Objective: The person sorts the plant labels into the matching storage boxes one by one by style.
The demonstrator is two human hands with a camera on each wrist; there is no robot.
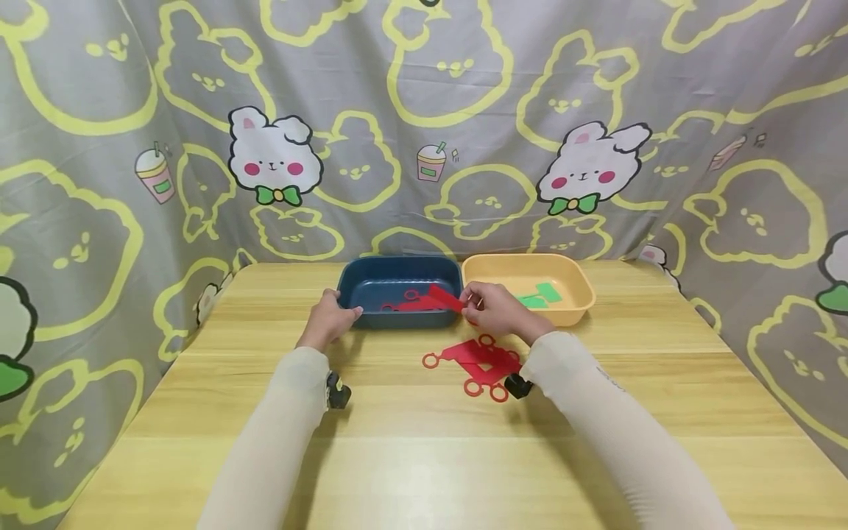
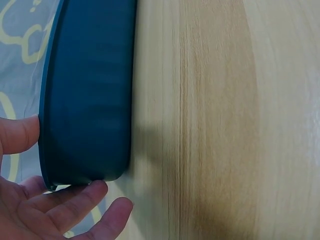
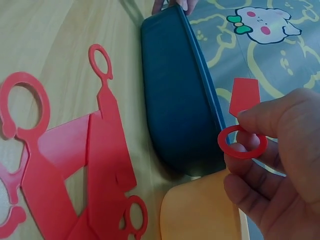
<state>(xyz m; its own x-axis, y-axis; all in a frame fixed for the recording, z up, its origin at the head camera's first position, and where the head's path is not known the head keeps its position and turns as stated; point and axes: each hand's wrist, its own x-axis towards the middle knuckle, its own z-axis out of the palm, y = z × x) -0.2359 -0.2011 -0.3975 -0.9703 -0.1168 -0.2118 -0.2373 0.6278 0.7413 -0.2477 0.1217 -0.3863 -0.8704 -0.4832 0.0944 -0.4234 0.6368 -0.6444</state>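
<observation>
My left hand [image 1: 329,316] grips the left end of a dark blue plastic bin [image 1: 404,320]. In the left wrist view the thumb lies at the bin's rim and the fingers [image 2: 75,207] are against its end wall. My right hand [image 1: 493,309] pinches a flat red plastic tag with a ring [image 3: 245,95] between thumb and fingers. That tag's flat end reaches over the right part of the blue bin, where other red ring tags [image 1: 424,303] lie. A loose pile of red ring tags [image 3: 107,150] is on the table below the right hand.
Right beside the blue bin stands a yellow-orange bin [image 1: 563,318], with green flat tags [image 1: 548,291] inside it. Both bins sit at the back of the wooden table [image 1: 411,464]. A patterned grey curtain [image 1: 371,88] hangs behind and along the sides.
</observation>
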